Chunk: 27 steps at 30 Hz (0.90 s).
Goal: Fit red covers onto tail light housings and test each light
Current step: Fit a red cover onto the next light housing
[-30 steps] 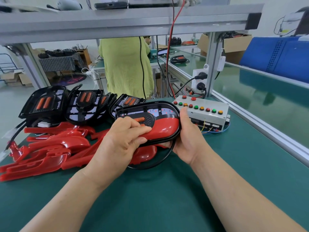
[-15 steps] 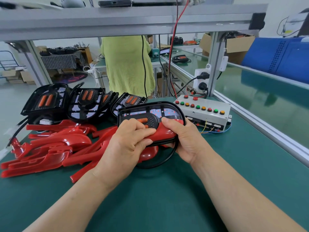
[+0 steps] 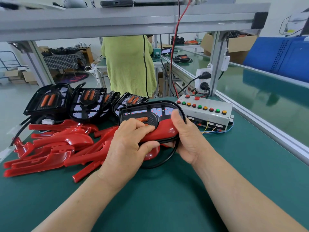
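Both hands pressing a red cover (image 3: 160, 132) onto a tail light housing (image 3: 150, 111).
Left hand (image 3: 128, 144) and right hand (image 3: 185, 139) each grip it — above the green counter (image 3: 167, 198), spare covers (image 3: 55, 148) alongside.

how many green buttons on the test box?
3, all in the near row on the test box: one green button second from the left, one mid-row, one second from the right. None looks hidden.

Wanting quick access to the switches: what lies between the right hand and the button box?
In the head view, only a short strip of green mat crossed by thin yellow and blue wires parts the right hand from the button box.
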Motion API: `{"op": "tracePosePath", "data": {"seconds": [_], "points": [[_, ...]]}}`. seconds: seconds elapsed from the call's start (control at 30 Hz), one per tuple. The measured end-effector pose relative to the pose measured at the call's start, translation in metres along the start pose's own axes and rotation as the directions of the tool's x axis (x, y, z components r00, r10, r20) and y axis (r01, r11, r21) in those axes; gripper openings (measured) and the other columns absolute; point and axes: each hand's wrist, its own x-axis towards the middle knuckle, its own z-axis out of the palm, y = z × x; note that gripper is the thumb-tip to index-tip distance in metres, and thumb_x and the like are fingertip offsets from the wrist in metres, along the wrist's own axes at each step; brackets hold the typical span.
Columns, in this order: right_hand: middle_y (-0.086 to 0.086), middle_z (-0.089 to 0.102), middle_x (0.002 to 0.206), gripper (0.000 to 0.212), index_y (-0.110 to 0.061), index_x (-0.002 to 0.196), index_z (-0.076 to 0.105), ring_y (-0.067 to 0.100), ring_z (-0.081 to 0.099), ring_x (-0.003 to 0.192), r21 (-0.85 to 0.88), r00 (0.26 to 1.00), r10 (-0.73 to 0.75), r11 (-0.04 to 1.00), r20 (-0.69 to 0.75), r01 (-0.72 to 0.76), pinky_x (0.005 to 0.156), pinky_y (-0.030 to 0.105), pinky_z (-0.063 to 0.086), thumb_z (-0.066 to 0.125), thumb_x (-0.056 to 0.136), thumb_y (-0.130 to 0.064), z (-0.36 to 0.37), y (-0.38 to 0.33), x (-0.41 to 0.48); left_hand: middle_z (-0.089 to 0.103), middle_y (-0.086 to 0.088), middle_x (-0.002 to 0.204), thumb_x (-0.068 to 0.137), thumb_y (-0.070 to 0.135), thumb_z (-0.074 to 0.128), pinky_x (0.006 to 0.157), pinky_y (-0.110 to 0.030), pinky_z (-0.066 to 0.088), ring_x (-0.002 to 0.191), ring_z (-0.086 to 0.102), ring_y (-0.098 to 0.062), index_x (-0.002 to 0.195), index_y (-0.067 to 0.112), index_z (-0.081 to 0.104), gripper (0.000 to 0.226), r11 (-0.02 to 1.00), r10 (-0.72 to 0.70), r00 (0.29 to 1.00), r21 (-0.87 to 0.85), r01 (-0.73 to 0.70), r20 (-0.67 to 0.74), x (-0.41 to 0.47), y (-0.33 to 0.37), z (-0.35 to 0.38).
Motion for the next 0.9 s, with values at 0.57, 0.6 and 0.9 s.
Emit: {"op": "tracePosePath", "data": {"seconds": [0.57,0.6,0.9], "points": [[0.001,0.076,0.075,0.055,-0.014,0.093,0.069,0.014,0.070,0.061,-0.004,0.984,-0.003,1.000,-0.181,0.003,0.047,0.025,0.053,0.035,0.102,-0.057,0.010,-0.010,-0.006,0.047,0.002,0.115,0.079,0.036,0.079,0.101,-0.044,0.037,0.111,0.040,-0.017,0.138,0.022,0.056,0.065,0.999,-0.011,0.998,0.042,0.009,0.061,0.022,0.027,0.012],[0.001,0.076,0.075,0.055,-0.012,0.095,0.069,0.013,0.071,0.063,0.009,0.984,-0.008,1.000,-0.178,0.010,0.049,0.025,0.054,0.037,0.102,-0.056,0.010,-0.010,-0.006,0.046,0.002,0.115,0.077,0.036,0.081,0.101,-0.044,0.037,0.111,0.041,-0.017,0.136,0.022,0.058,0.065,0.999,-0.003,0.998,0.032,0.001,0.068,0.023,0.028,0.014],[-0.004,0.045,0.046,0.052,-0.014,0.068,0.057,0.010,0.042,0.037,-0.022,0.977,-0.028,0.999,-0.212,0.024,0.037,0.020,0.030,0.041,0.102,-0.051,0.015,-0.007,-0.009,0.043,0.010,0.107,0.076,0.017,0.081,0.097,-0.039,0.039,0.107,0.042,-0.013,0.110,0.021,0.055,0.043,0.999,0.000,0.996,-0.041,0.004,0.088,0.026,0.033,0.016]]}}
